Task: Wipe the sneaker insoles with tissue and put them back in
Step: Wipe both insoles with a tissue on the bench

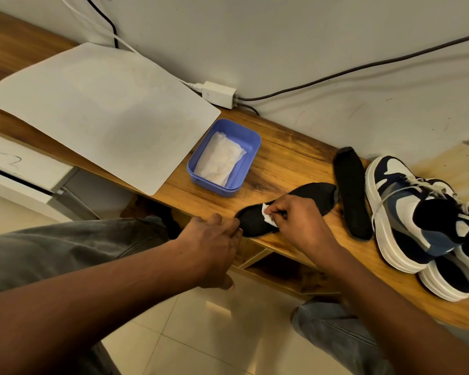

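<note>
Two insoles lie out on the wooden shelf (290, 155), and we take the blue tub (248, 161) as our landmark, going left to right. Left of the tub lies a flat white mat (92, 104), its corner nearly touching the tub's rim. Inside the tub sits a folded stack of tissue (220, 161).

Below the tub and a little right, at the shelf's front edge, our left hand (214, 236) pinches the near tip of the first insole (317, 194), pinning it down. Our right hand (295, 217) has its fingers curled on a small wad of tissue (267, 215), pressed to the insole's middle. The hands are close together, both on that one insole.

We judge the insole light, thin and floppy, likely to slide or buckle under a rub, so holding one end while wiping away from it seems wise. The wad looks soft and may tear if dragged hard.

Further right of the tub the second insole (351, 193) lies apart from the first, just beside the sneakers (406, 212), which are stacked at the shelf's right end. They look stiffer and heavier; the collar seems the natural hold.

The near insole's tip overhangs the front edge, so a slip could drop it to the tiled floor (228, 334). Open room lies between the tub and the second insole; behind the tub, a white charger (218, 94) and its cables sit at the wall.
</note>
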`<state>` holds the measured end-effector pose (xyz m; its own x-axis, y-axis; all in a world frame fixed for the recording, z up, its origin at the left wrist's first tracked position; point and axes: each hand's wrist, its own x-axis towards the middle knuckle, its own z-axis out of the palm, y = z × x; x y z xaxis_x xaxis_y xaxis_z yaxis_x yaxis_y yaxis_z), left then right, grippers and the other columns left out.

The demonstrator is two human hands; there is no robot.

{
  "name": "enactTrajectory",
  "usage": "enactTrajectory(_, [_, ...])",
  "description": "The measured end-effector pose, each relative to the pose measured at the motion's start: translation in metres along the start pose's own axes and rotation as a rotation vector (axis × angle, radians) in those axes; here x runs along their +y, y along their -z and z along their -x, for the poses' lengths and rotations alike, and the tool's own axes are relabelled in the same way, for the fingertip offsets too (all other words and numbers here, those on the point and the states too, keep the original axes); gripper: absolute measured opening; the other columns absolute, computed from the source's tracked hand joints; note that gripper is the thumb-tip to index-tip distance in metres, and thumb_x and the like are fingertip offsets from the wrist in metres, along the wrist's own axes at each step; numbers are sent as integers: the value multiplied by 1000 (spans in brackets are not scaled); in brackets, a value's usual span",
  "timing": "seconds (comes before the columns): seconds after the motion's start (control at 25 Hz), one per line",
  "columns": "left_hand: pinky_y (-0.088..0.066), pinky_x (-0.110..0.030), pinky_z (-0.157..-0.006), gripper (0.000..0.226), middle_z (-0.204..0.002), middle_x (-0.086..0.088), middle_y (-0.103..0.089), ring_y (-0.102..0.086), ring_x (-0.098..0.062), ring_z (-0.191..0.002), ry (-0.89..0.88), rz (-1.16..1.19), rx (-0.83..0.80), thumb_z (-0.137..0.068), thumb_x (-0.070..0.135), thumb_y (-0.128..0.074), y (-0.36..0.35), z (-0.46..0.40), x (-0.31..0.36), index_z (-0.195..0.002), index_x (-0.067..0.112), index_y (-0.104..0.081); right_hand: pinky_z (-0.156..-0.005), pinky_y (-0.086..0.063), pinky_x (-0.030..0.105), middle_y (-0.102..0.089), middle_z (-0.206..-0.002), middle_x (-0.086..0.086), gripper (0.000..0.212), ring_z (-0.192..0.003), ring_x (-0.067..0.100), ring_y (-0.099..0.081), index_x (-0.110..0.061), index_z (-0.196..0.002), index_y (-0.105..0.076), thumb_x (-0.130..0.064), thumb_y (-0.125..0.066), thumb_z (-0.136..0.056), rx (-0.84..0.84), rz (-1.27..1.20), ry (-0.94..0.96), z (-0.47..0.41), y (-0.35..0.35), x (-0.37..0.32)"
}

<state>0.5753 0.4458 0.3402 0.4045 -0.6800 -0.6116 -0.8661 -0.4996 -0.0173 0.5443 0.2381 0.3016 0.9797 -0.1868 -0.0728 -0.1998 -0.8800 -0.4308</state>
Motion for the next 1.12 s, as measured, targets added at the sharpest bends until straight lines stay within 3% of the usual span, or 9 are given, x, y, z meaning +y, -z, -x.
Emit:
enactTrajectory(0.24, [-38,-49,-112,107,-168,-6,-5,-23,-32,-147,9,34,1,-90,64,-60,-1,5,1,-161,18,5,-76,-44,13,-71,-110,-4,18,-90,4,-62,-21,-102,-77,-14,-66,-90,8,28,-1,-1,1,-3])
enactTrajectory(0.44, [-36,-49,-112,105,-169,-6,1,-21,-34,-149,21,14,-20,-90,64,-59,0,6,5,-161,20,4,-85,-51,21,-71,-104,-4,18,-94,4,-61,-18,-102,-77,-10,-67,-89,103,-41,103,4,2,-16])
enactTrajectory(0.68, [-40,-52,-110,107,-169,-9,-3,-26,-36,-145,18,-31,-57,-87,69,-59,0,1,5,-162,18,-1,-87,-46,24,-68,-109,-3,23,-103,12,-57,-19,-110,-74,-12,-63,-91,-44,37,284,16,-22,-36])
enactTrajectory(0.84, [-36,-53,-113,105,-169,-8,-1,-20,-37,-149,23,-14,-57,-89,67,-59,2,3,5,-162,19,-1,-85,-36,17,-68,-110,1,24,-105,16,-58,-17,-110,-74,-10,-61,-92,43,96,182,-1,-12,-17])
enactTrajectory(1.0, [-40,-53,-109,103,-166,-9,-10,-27,-35,-144,9,-42,-69,-87,70,-58,2,0,4,-161,18,-9,-87,-48,27,-69,-106,-4,21,-100,11,-58,-19,-106,-76,-11,-64,-91,-33,-28,258,18,-22,-36])
enactTrajectory(1.12, [-40,-53,-109,104,-164,-9,-13,-26,-35,-144,8,-27,-65,-86,71,-58,3,0,3,-161,17,-10,-86,-50,24,-69,-106,-8,20,-100,6,-59,-22,-105,-77,-13,-66,-91,-123,-53,309,26,-8,-22])
